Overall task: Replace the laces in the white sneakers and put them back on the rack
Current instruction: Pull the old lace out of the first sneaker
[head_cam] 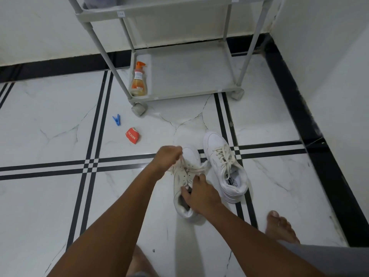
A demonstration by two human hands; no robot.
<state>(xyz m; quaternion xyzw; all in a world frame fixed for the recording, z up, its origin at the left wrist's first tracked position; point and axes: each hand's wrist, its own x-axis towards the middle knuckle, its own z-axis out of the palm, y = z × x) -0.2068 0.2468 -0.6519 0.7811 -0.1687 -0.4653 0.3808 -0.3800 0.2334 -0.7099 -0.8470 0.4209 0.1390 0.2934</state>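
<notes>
Two white sneakers stand on the marble floor. The right sneaker (226,166) is fully laced with cream laces. The left sneaker (184,182) is half laced, and its lace (201,169) trails loose across the tongue. My left hand (166,157) pinches a lace end near the toe. My right hand (199,193) grips the shoe at its collar, thumb inside the opening. The grey rack (185,72) stands behind them against the wall.
An orange spray bottle (138,80) sits on the rack's bottom shelf at its left end. A blue clothes peg (116,119) and a red sachet box (132,135) lie on the floor to the left. My bare right foot (280,226) is near the wall.
</notes>
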